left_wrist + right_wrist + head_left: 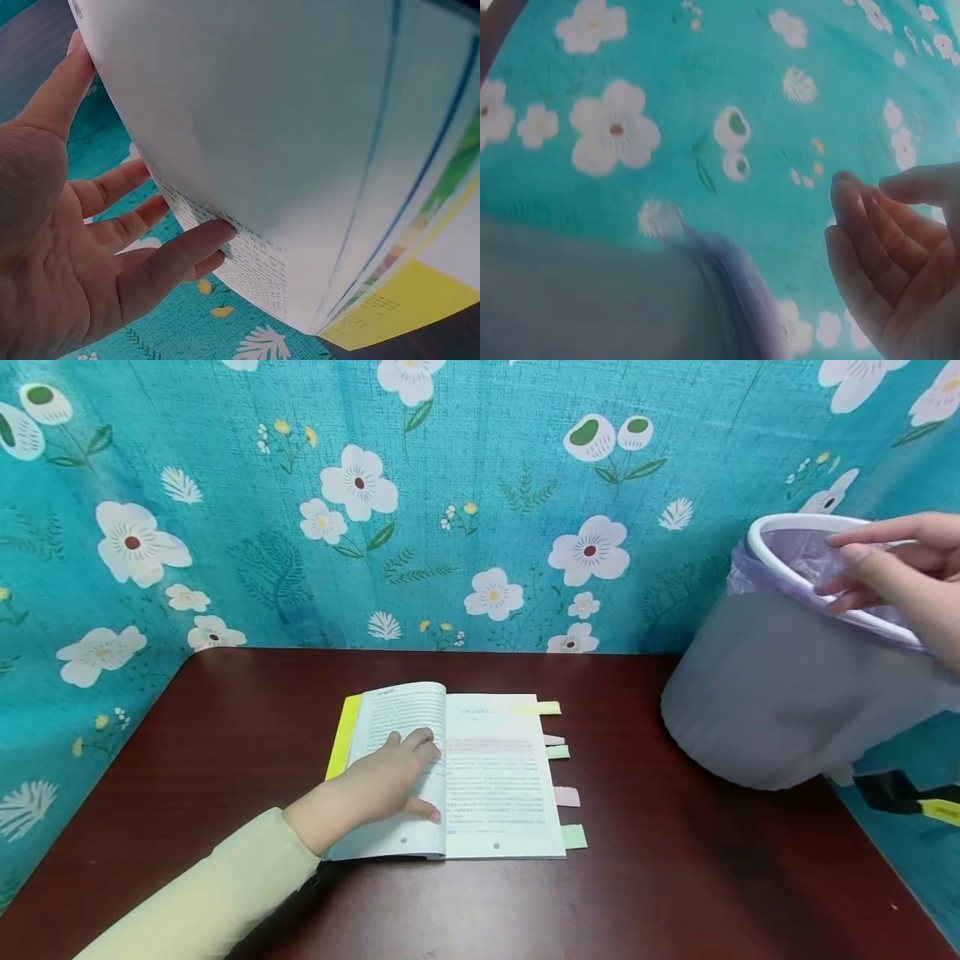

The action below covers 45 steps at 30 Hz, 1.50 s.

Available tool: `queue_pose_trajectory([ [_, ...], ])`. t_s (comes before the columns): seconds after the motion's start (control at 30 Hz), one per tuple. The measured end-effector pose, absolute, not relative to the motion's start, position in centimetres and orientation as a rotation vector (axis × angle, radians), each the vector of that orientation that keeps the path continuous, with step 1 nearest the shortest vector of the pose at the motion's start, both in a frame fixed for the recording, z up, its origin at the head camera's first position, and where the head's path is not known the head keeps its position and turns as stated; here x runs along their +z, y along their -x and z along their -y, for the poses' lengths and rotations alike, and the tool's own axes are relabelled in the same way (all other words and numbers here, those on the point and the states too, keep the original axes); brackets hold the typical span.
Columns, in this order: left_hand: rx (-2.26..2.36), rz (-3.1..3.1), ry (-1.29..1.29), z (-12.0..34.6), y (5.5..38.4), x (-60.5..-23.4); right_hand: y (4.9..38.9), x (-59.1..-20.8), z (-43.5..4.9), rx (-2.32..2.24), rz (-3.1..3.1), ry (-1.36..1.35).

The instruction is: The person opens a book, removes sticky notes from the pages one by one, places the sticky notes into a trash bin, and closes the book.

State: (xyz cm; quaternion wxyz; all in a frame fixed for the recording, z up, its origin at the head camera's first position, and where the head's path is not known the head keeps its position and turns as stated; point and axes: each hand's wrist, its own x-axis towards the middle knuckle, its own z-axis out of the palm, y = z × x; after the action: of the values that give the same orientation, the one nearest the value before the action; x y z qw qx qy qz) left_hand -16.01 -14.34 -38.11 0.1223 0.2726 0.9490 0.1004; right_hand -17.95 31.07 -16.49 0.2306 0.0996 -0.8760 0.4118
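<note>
In head view, rests spread left hand (390, 785) on open book (502, 777) atop counter (622, 877), with loose, empty right hand (907, 568) near bin (780, 702); in left wrist view, touches page (247, 135) without gripping; in right wrist view, holds thumb (924, 184) apart from fingers (849, 206).

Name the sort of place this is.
Possibly a home study corner, though that's a guess: an open book with sticky tabs lies on a dark brown table, with blue floral cloth behind.
</note>
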Motion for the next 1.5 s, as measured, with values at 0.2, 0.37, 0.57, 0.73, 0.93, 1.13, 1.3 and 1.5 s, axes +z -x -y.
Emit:
queue_pose_trajectory([
  [0.2,0.287,-2.78,-0.799,14.4,16.0,-38.1,18.4,-17.3,-28.4,1.119,2.432,-0.389],
  [0.37,0.282,-2.787,-0.785,14.4,16.0,-37.9,19.0,-17.4,-26.4,1.121,2.464,-0.46],
  [0.57,0.298,-2.792,-0.762,14.5,15.8,-37.9,20.2,-18.3,-24.1,1.163,2.534,-0.515],
  [0.73,0.307,-2.791,-0.766,14.4,15.8,-37.9,21.2,-20.0,-22.7,1.188,2.578,-0.545],
  [0.93,0.305,-2.783,-0.767,14.3,15.9,-38.0,22.1,-22.4,-21.7,1.229,2.615,-0.515],
  [1.13,0.297,-2.781,-0.778,14.1,15.9,-38.0,23.2,-24.8,-21.1,1.295,2.633,-0.516],
  [1.3,0.298,-2.774,-0.771,14.0,15.9,-37.9,24.4,-27.3,-20.9,1.371,2.634,-0.582],
  [1.5,0.29,-2.77,-0.779,13.8,15.9,-38.0,26.2,-30.6,-21.0,1.459,2.693,-0.609],
])
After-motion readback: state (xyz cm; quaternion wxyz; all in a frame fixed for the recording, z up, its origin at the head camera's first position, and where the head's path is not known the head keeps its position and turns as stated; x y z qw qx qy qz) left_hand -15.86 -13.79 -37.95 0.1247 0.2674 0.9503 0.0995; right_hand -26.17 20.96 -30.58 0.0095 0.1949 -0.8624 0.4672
